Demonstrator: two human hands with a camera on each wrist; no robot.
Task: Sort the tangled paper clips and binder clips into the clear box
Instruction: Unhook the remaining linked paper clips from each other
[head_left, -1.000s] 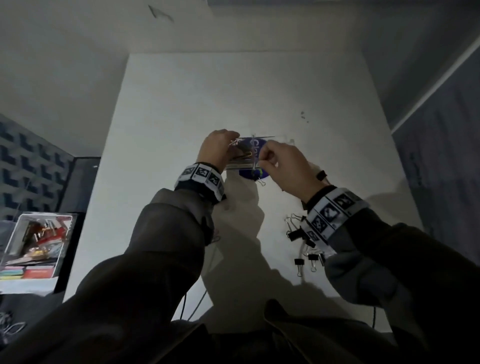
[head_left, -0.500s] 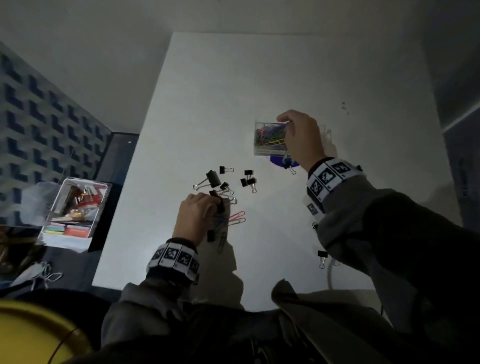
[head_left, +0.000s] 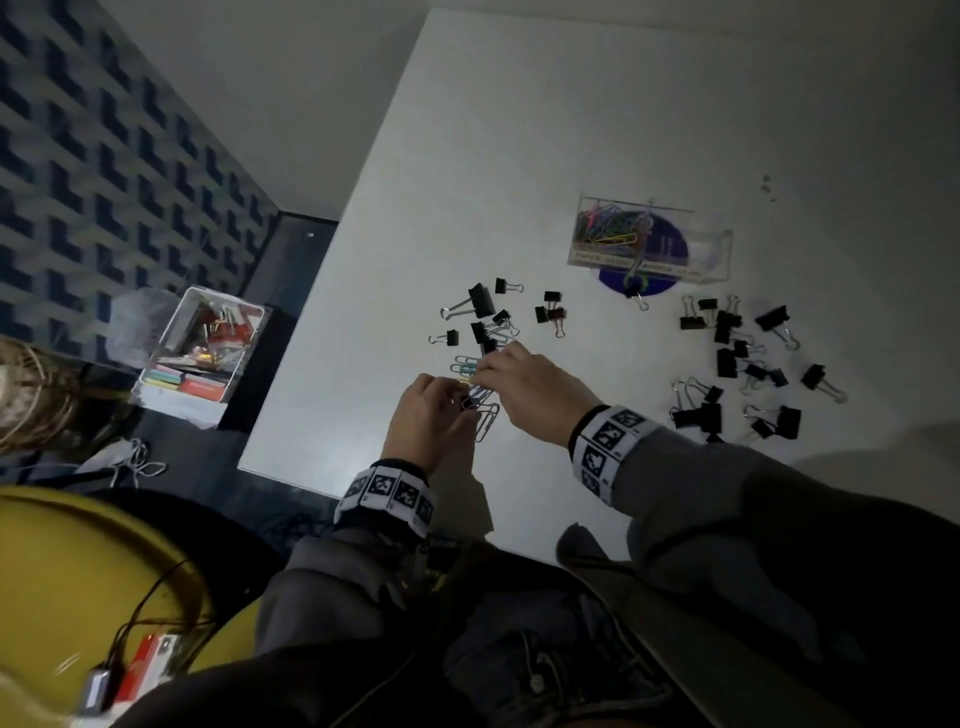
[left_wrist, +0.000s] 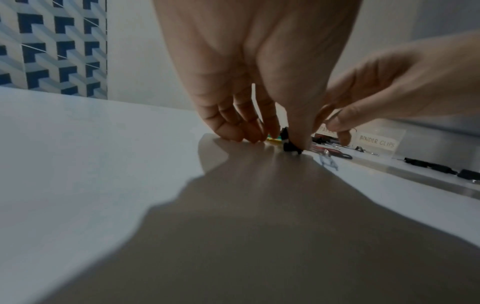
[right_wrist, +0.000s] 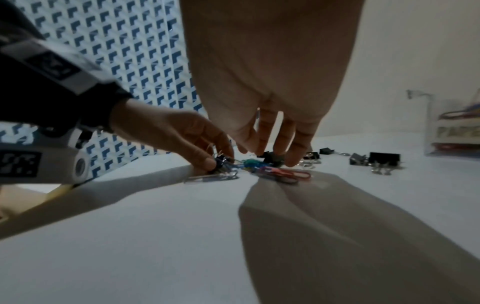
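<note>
White table (head_left: 467, 156): both hands at tangled clips (head_left: 480, 397), clear box (head_left: 717, 260) beyond.

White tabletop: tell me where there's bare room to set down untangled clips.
Free: the white tabletop beyond the clear plastic box, and the strip between both black binder clip clusters. Crowded: the left cluster and right cluster.

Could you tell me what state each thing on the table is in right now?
Clear box: open, paper clips in left compartment.
Binder clips: loose on table.
Tangle: on table, between hands.
Left hand: pinching a clip.
Right hand: fingers on tangle.
</note>
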